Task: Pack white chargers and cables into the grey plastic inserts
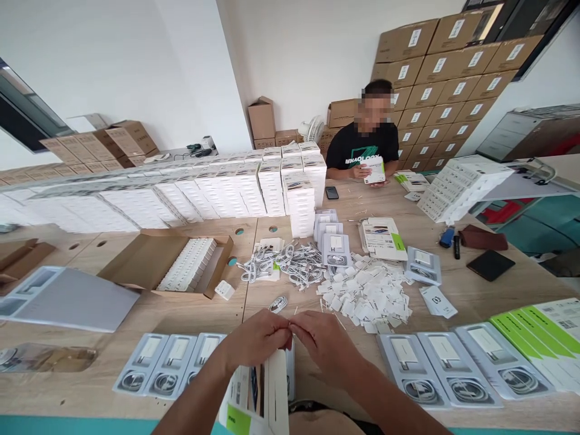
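Note:
My left hand [258, 333] and my right hand [324, 344] meet at the fingertips above the front of the table. Both pinch at one spot; whatever is between the fingers is too small to make out. Below my left hand stands a white and green printed box [244, 402], partly covered by the hand and forearm. A coiled white cable [278, 304] lies just beyond my fingers. To the left are trays [147, 356] holding a white charger and a coiled cable each, and similar trays [441, 362] are on the right.
A heap of white cards [369, 293] and a pile of white cables [303, 264] lie ahead. An open carton [136, 260] holds white chargers. Stacked white boxes [217, 187] form a wall behind. A co-worker [362, 142] across the table holds a box. Flattened green-white boxes [544, 338] lie right.

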Demonstrator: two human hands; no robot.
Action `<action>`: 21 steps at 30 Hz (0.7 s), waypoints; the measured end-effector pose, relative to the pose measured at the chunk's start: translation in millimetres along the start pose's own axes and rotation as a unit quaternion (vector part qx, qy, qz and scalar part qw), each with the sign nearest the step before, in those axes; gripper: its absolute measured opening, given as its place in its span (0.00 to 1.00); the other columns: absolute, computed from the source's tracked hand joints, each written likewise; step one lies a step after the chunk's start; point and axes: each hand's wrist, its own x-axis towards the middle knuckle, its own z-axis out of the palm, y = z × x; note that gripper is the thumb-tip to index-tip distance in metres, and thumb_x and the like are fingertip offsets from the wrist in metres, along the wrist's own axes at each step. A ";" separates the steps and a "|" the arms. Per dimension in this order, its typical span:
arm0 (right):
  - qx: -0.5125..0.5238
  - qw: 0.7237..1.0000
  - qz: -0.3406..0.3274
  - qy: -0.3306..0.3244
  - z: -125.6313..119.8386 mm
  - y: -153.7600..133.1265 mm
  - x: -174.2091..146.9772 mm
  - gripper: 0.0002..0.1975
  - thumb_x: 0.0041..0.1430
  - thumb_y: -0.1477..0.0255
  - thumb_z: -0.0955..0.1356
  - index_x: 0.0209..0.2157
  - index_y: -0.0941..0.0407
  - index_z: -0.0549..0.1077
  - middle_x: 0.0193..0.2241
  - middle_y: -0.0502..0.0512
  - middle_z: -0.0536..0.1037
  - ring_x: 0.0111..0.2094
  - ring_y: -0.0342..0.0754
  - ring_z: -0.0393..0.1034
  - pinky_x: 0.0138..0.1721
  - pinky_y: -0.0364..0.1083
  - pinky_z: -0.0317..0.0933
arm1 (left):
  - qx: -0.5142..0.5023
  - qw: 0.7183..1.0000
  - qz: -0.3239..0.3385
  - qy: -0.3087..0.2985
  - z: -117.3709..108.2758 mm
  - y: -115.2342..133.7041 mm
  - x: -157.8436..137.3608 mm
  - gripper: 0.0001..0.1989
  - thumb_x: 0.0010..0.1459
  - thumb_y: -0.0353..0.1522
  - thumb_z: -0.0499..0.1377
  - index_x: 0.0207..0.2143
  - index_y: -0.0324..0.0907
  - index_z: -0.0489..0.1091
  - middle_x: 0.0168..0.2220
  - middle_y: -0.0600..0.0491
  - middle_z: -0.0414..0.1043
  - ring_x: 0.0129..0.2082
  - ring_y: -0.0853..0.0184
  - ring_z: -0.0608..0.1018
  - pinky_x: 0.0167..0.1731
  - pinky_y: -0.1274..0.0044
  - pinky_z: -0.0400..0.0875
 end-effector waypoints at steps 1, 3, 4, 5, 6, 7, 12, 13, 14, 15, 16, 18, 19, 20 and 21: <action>0.015 1.000 0.001 -0.007 -1.2 -0.8 0.1 0.14 0.67 0.70 0.59 0.32 0.53 0.74 0.29 0.50 0.78 0.31 0.44 0.69 0.33 0.43 0.59 | 0.003 1.000 0.003 -0.005 0.3 -1.5 -0.4 0.15 0.58 0.29 0.48 0.24 0.42 0.72 0.24 0.57 0.75 0.27 0.70 0.74 0.31 0.79 0.62; 0.049 0.999 0.004 -0.016 -2.2 -1.4 0.1 0.15 0.67 0.71 0.59 0.30 0.53 0.73 0.27 0.48 0.77 0.30 0.43 0.68 0.33 0.43 0.57 | 0.002 1.000 0.001 -0.009 1.6 -4.8 -0.7 0.15 0.58 0.29 0.48 0.24 0.42 0.72 0.24 0.57 0.75 0.27 0.70 0.73 0.30 0.79 0.62; 0.064 0.998 0.007 -0.019 -1.9 -1.1 -0.1 0.15 0.66 0.71 0.59 0.30 0.53 0.74 0.27 0.48 0.77 0.29 0.42 0.68 0.32 0.43 0.57 | -0.002 1.000 -0.002 -0.011 2.5 -6.4 -0.6 0.15 0.58 0.29 0.48 0.24 0.42 0.73 0.24 0.57 0.75 0.26 0.70 0.73 0.29 0.79 0.61; 0.077 0.997 0.012 -0.021 -1.1 0.1 -0.2 0.16 0.66 0.72 0.59 0.29 0.53 0.74 0.26 0.47 0.77 0.28 0.42 0.67 0.32 0.43 0.56 | -0.005 1.000 -0.006 -0.011 3.3 -7.8 -0.5 0.15 0.58 0.29 0.48 0.24 0.42 0.73 0.23 0.57 0.75 0.26 0.70 0.73 0.29 0.79 0.61; 0.088 0.996 0.018 -0.021 0.2 2.3 -0.2 0.16 0.65 0.72 0.59 0.28 0.53 0.75 0.25 0.47 0.77 0.27 0.42 0.67 0.31 0.43 0.55 | -0.007 1.000 -0.010 -0.011 3.9 -9.0 -0.5 0.15 0.58 0.29 0.48 0.25 0.42 0.73 0.23 0.57 0.75 0.26 0.70 0.73 0.29 0.80 0.61; 0.099 0.995 0.028 -0.018 1.9 6.2 -0.2 0.16 0.64 0.72 0.60 0.28 0.53 0.76 0.24 0.47 0.76 0.26 0.42 0.66 0.29 0.43 0.55 | -0.010 1.000 -0.015 -0.010 4.1 -10.2 -0.4 0.15 0.58 0.30 0.48 0.25 0.42 0.74 0.23 0.57 0.75 0.26 0.70 0.73 0.29 0.80 0.61; 0.204 0.966 0.162 0.004 14.9 61.1 1.4 0.12 0.58 0.68 0.62 0.33 0.54 0.77 0.27 0.50 0.79 0.27 0.45 0.71 0.30 0.43 0.62 | -0.031 0.998 -0.059 0.013 -2.2 -19.3 -1.6 0.17 0.58 0.34 0.48 0.25 0.41 0.75 0.25 0.55 0.76 0.27 0.68 0.73 0.29 0.79 0.63; 0.204 0.960 0.194 0.008 18.2 78.5 1.5 0.12 0.57 0.68 0.62 0.34 0.54 0.77 0.27 0.50 0.80 0.27 0.46 0.72 0.29 0.43 0.63 | -0.036 0.997 -0.070 0.021 -4.3 -22.5 -1.6 0.18 0.59 0.35 0.48 0.26 0.41 0.75 0.25 0.54 0.76 0.27 0.68 0.73 0.30 0.79 0.63; 0.189 0.956 0.222 0.015 21.7 96.5 1.0 0.12 0.56 0.68 0.62 0.32 0.55 0.76 0.26 0.50 0.79 0.26 0.46 0.72 0.28 0.43 0.63 | -0.041 0.995 -0.080 0.030 -6.3 -26.1 -1.3 0.19 0.59 0.37 0.48 0.26 0.40 0.75 0.25 0.54 0.76 0.27 0.67 0.73 0.30 0.78 0.64; 0.168 0.955 0.242 0.024 25.1 114.2 -0.1 0.10 0.55 0.69 0.63 0.30 0.55 0.76 0.24 0.50 0.79 0.24 0.46 0.71 0.27 0.44 0.62 | -0.047 0.994 -0.089 0.040 -8.0 -29.8 -0.7 0.19 0.58 0.38 0.48 0.25 0.40 0.75 0.24 0.53 0.75 0.28 0.66 0.74 0.31 0.78 0.64; 0.144 0.955 0.256 0.034 28.5 130.8 -2.0 0.08 0.52 0.71 0.64 0.27 0.55 0.75 0.22 0.50 0.78 0.23 0.46 0.70 0.27 0.44 0.61 | -0.053 0.993 -0.096 0.053 -9.4 -33.4 0.2 0.20 0.58 0.39 0.48 0.25 0.40 0.75 0.24 0.53 0.75 0.28 0.66 0.74 0.32 0.77 0.65; 0.104 0.957 0.265 0.053 34.6 157.0 -7.6 0.05 0.47 0.75 0.66 0.23 0.55 0.74 0.18 0.49 0.76 0.24 0.46 0.69 0.29 0.44 0.60 | -0.070 0.989 -0.108 0.078 -10.8 -39.6 2.4 0.20 0.57 0.41 0.49 0.25 0.40 0.75 0.24 0.53 0.75 0.28 0.64 0.74 0.32 0.76 0.65; 0.088 0.958 0.267 0.061 37.0 165.7 -10.9 0.05 0.45 0.76 0.66 0.22 0.55 0.73 0.18 0.49 0.75 0.25 0.47 0.69 0.31 0.45 0.60 | -0.079 0.986 -0.112 0.091 -11.0 -42.0 3.5 0.20 0.57 0.41 0.49 0.25 0.40 0.74 0.24 0.53 0.75 0.29 0.64 0.74 0.32 0.76 0.65; 0.073 0.959 0.267 0.068 39.0 171.1 -13.8 0.05 0.44 0.78 0.67 0.22 0.55 0.73 0.19 0.49 0.75 0.26 0.47 0.69 0.33 0.46 0.60 | -0.088 0.984 -0.116 0.102 -11.0 -43.8 4.3 0.20 0.57 0.41 0.49 0.25 0.40 0.74 0.24 0.53 0.75 0.28 0.64 0.74 0.32 0.75 0.65; 0.063 0.959 0.265 0.074 40.2 173.2 -15.9 0.05 0.43 0.79 0.67 0.23 0.55 0.74 0.21 0.51 0.76 0.28 0.49 0.70 0.35 0.48 0.60 | -0.095 0.982 -0.118 0.110 -10.9 -45.2 4.9 0.20 0.57 0.42 0.49 0.26 0.40 0.74 0.24 0.53 0.75 0.28 0.64 0.74 0.32 0.75 0.65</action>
